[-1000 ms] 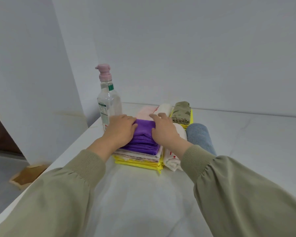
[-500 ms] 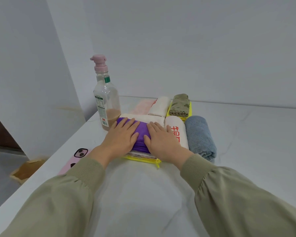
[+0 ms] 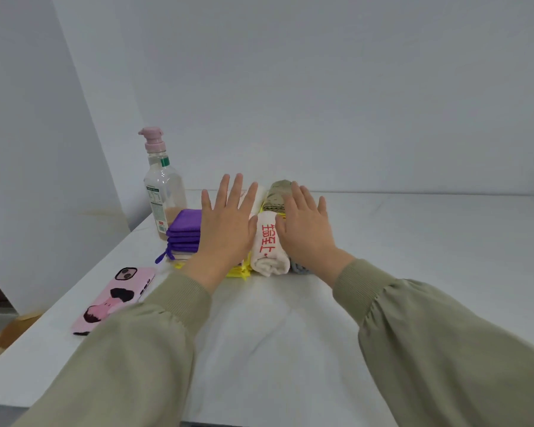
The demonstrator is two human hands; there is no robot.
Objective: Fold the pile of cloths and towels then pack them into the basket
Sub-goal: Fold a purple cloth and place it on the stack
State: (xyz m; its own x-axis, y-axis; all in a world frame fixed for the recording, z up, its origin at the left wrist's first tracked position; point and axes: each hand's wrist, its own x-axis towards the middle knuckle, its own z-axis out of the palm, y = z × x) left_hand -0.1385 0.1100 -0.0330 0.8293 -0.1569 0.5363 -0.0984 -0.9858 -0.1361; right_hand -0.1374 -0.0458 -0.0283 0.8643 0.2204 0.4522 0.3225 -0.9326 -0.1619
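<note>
Operator: Phone [image 3: 114, 298] in a pink case lies flat at the near left of the white table [image 3: 413, 241] on my feed. Farther back stands a clear pump bottle [image 3: 164, 192] with a pink head, upright, with a little brownish liquid at its bottom.

Colleague: And the cloths?

Operator: Just right of the bottle, a folded purple cloth [image 3: 184, 232] tops a stack. Pale layers lie under it and a yellow cloth [image 3: 239, 272] is at the bottom. The left hand [image 3: 225, 223] is over the stack's right part, palm down, fingers straight and spread, gripping nothing. I cannot tell whether it touches the stack.

Colleague: Further right?

Operator: A rolled white towel [image 3: 270, 245] with red characters lies between the two hands, just beside the stack. Beyond it, an olive folded cloth [image 3: 278, 195] sits on something yellow. The right hand [image 3: 305, 229] is flat too, fingers straight and slightly apart, holding nothing, its thumb against the white roll. A grey-blue towel [image 3: 299, 268] peeks out under that wrist, touching the roll's right side.
</note>
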